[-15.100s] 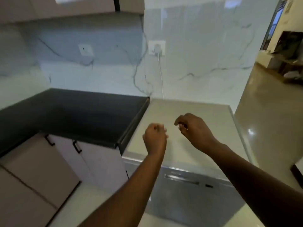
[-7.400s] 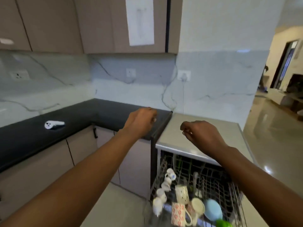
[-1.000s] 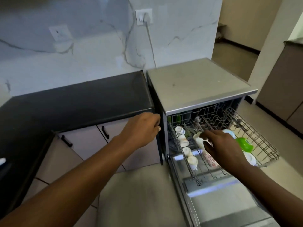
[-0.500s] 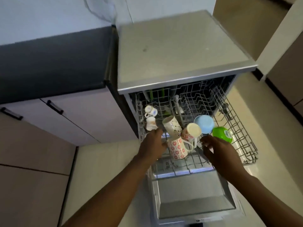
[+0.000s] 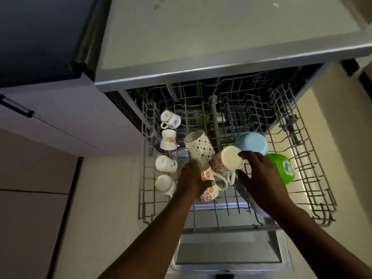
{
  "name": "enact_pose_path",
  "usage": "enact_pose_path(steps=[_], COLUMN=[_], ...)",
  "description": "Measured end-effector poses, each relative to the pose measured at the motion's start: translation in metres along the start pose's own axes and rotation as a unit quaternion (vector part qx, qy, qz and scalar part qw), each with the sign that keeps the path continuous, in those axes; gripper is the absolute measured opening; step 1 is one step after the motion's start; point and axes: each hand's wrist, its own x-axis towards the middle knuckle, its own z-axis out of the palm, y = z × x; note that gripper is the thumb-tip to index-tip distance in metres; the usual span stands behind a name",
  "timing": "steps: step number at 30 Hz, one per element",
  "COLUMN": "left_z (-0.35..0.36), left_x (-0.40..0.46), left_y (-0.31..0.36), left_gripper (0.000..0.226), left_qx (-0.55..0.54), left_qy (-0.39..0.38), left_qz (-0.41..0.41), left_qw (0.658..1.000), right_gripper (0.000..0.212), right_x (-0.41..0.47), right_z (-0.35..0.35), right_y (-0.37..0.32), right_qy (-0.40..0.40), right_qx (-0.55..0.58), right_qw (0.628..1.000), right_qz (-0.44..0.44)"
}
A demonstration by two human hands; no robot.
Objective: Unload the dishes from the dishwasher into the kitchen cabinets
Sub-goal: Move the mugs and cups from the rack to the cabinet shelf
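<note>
Unloading barely begun: left hand [image 5: 193,181] grasps a mug [image 5: 208,191]; right hand [image 5: 259,176], fingers released, touches another mug [image 5: 227,161]; rack [image 5: 314,190] still full.

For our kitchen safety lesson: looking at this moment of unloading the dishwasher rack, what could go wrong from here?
1. The left hand grips a red-flowered mug wedged against the diamond-patterned mug and a second flowered mug; lifting it may knock or chip them.
2. The right hand only touches that second mug with open fingers; it could slip.
3. The blue bowl and green bowl sit close by and may get bumped.
</note>
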Motion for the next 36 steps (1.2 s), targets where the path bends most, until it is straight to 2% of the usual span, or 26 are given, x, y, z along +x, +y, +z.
enact_pose_path(steps=[8, 12, 17, 21, 24, 27, 30, 33, 36], left_z=[0.003, -0.002, -0.034, -0.069, -0.099, -0.132, -0.176, -0.229, -0.29], left_x=[-0.007, -0.038, -0.074, -0.103, -0.122, -0.138, -0.16, -0.189, -0.231], left_y=[0.0, 0.004, 0.01, 0.013, 0.009, 0.007, 0.001, -0.006, -0.023], left_gripper=[0.088, 0.089, 0.078, 0.079, 0.077, 0.079, 0.083, 0.077, 0.077], left_qx=[0.01, 0.01, -0.069, -0.095, -0.101, -0.115, -0.13, -0.148, -0.152], left_qy=[0.004, 0.063, 0.113, 0.113, 0.12, 0.147, 0.19, 0.258, 0.324], left_qz=[-0.024, 0.01, 0.049, 0.063, 0.081, 0.097, 0.111, 0.121, 0.142], left_qw=[1.0, 0.998, 0.99, 0.987, 0.984, 0.978, 0.967, 0.947, 0.923], right_gripper=[0.084, 0.098, 0.095, 0.086, 0.085, 0.086, 0.081, 0.087, 0.083], right_x=[0.026, 0.032, 0.035, 0.039, 0.032, 0.02, 0.011, 0.008, 0.001], right_z=[0.031, 0.042, 0.058, 0.055, 0.044, 0.023, -0.005, -0.035, -0.07], right_y=[0.021, 0.022, 0.019, 0.011, -0.002, -0.024, -0.065, -0.124, -0.204], right_qy=[-0.074, -0.131, -0.128, -0.105, -0.069, -0.036, -0.048, -0.054, -0.029], right_qx=[-0.051, -0.048, -0.023, 0.029, 0.014, -0.014, 0.041, 0.073, 0.13], right_qw=[0.996, 0.99, 0.991, 0.993, 0.997, 0.999, 0.998, 0.995, 0.988], right_qz=[0.026, 0.032, 0.03, 0.049, 0.04, 0.028, 0.015, -0.034, -0.074])
